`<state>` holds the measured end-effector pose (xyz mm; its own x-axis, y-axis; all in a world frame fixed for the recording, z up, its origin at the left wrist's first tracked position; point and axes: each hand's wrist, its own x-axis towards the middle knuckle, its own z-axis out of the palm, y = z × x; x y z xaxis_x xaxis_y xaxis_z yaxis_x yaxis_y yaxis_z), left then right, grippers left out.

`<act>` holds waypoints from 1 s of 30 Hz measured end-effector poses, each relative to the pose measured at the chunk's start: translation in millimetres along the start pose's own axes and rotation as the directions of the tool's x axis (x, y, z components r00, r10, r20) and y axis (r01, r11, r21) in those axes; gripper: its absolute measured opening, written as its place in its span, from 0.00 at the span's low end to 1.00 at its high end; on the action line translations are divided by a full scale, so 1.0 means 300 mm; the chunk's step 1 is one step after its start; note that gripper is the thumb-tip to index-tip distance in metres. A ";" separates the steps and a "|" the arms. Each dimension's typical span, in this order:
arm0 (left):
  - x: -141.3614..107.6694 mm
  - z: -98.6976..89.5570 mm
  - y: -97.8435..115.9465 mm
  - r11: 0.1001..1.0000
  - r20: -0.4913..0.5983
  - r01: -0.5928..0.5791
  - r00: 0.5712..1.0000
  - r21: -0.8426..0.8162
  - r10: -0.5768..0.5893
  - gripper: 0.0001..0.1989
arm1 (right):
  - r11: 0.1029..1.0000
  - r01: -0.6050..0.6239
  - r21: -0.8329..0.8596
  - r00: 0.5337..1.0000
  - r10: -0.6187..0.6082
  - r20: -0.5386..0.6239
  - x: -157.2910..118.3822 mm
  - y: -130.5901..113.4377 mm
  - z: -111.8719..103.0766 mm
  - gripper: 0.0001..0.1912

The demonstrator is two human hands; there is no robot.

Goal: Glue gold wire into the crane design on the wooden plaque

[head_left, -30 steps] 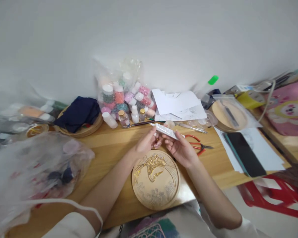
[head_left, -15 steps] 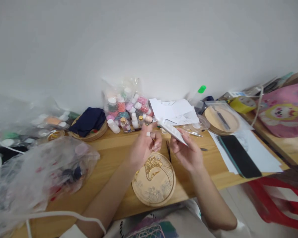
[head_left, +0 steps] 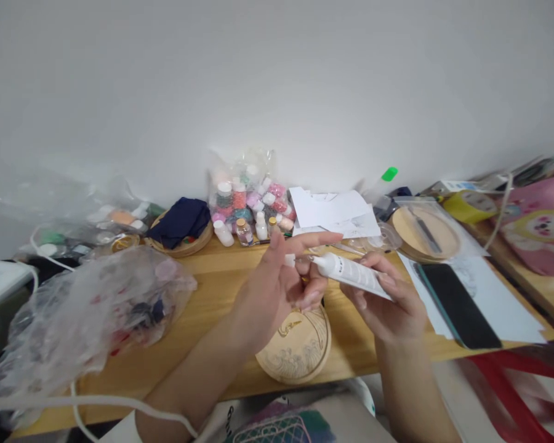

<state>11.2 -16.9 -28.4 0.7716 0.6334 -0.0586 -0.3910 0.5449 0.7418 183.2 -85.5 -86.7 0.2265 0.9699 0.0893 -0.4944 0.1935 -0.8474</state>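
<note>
White tube [head_left: 357, 277] in right hand [head_left: 392, 301], nozzle [head_left: 323, 264] near cap [head_left: 290, 260] in left hand [head_left: 272, 292]

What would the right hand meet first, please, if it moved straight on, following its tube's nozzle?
Probably the left hand, just beyond the white tube; depth leaves the exact gap unclear.

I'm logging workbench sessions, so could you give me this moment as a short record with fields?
Left hand: holds a small white piece, probably a cap
Right hand: grips a white tube, narrow end toward the left hand
Below the hands: round wooden board with gold lines and drawn waves, partly hidden
Back of table: bag of coloured jars, small bottles, white papers
Right side: phone, dark screen up, on paper sheets
Left side: dark blue cloth, crumpled plastic bag
</note>
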 end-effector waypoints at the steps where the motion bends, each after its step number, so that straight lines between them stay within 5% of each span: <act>1: -0.005 0.005 0.002 1.000 -0.001 0.004 1.000 0.010 -0.004 0.29 | 1.000 0.013 -0.022 1.000 -0.013 -0.001 -0.004 -0.008 0.001 0.10; 9: -0.021 0.024 0.004 0.997 0.020 0.007 1.000 0.080 -0.009 0.39 | 0.994 0.083 -0.069 0.996 -0.081 0.028 -0.019 -0.039 0.001 0.09; 30: -0.021 0.008 0.002 0.981 0.058 -0.012 0.998 0.194 0.001 0.32 | 0.987 0.121 -0.103 0.991 -0.116 0.062 -0.023 -0.047 -0.007 0.08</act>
<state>7.1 -21.9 -25.8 0.7989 0.6012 -0.0190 -0.2955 0.4198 0.8582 190.3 -95.2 -76.4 0.2301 0.9483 0.2187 -0.3745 0.2937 -0.8795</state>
